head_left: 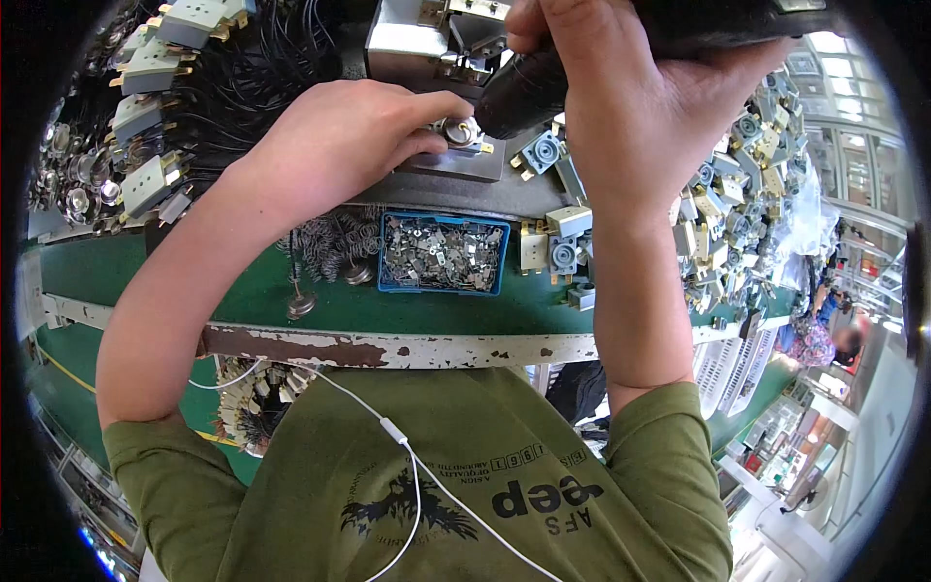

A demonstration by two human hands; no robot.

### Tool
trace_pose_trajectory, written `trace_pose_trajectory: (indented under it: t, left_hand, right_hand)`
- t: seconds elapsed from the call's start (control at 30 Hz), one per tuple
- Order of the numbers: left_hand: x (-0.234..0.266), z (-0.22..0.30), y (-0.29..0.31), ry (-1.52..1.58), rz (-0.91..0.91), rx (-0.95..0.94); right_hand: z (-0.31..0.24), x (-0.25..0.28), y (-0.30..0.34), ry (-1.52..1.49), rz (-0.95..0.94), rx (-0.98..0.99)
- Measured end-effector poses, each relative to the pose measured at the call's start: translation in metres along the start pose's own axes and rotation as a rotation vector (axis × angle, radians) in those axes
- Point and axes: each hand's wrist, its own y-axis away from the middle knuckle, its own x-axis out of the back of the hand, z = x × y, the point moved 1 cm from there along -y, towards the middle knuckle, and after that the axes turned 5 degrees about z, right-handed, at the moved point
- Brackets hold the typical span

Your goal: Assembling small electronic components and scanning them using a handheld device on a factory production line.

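Note:
My left hand [364,131] is closed, thumb and forefinger pinching a small grey component [464,134] with a round metal top and a brass terminal. The component sits on a metal block [470,167]. My right hand [635,112] grips a black power screwdriver [529,92] from above, its thick nose angled down to the left beside the component. The tool's tip and its exact contact with the part are hidden. Just in front of the block lies a blue tray [388,286] of small metal pieces.
Grey housings with brass terminals [732,209] are heaped on the right. Similar housings [150,184] and black cables [276,87] crowd the left. Loose springs [335,242] lie left of the tray. A metal fixture [407,44] stands behind the block. The bench edge [436,349] has chipped paint.

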Motion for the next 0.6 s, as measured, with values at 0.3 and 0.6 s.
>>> trace_pose_trajectory:
  t: [0.3, 0.6]
  left_hand:
    - [-0.004, -0.001, 0.001, -0.123, 0.058, -0.062]
    - [-0.019, 0.058, 0.032, -0.154, 0.096, -0.323]
  right_hand:
    - [0.010, 0.013, -0.009, -0.049, 0.018, -0.041]
    - [0.014, 0.059, -0.020, -0.008, 0.082, 0.025]
